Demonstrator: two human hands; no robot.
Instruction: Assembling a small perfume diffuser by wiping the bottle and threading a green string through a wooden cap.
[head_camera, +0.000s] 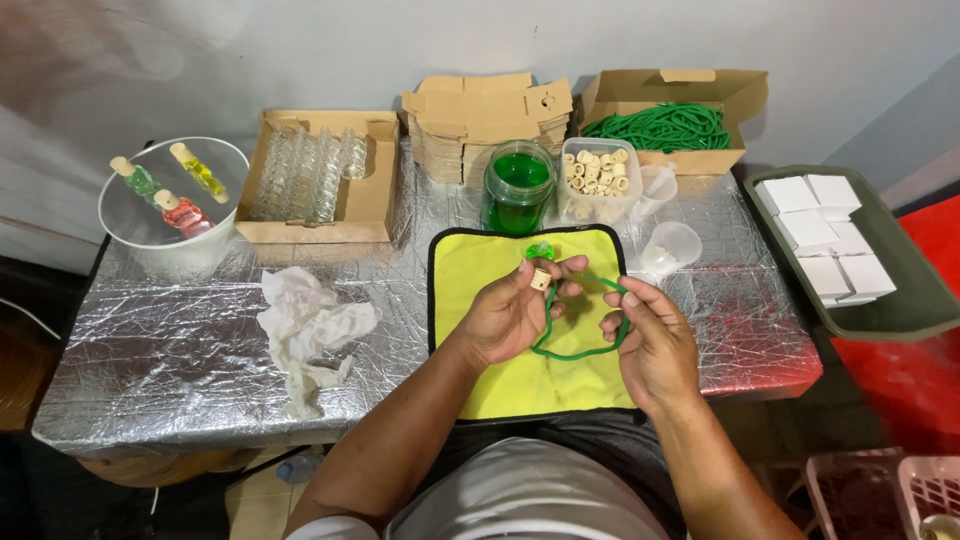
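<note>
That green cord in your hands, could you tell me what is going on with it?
A person's left hand holds a small corked bottle of green liquid, while the right hand pinches a green cord looped between both hands. They work over a yellow cloth on a foil-covered table.

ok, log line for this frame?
left hand: holds corked bottle | right hand: pinches green cord loop | under: yellow mat | table: foil-covered

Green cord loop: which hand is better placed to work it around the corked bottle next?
Probably the right hand: it already pinches the green cord loop. The left hand is occupied holding the small corked bottle over the yellow cloth.
</note>
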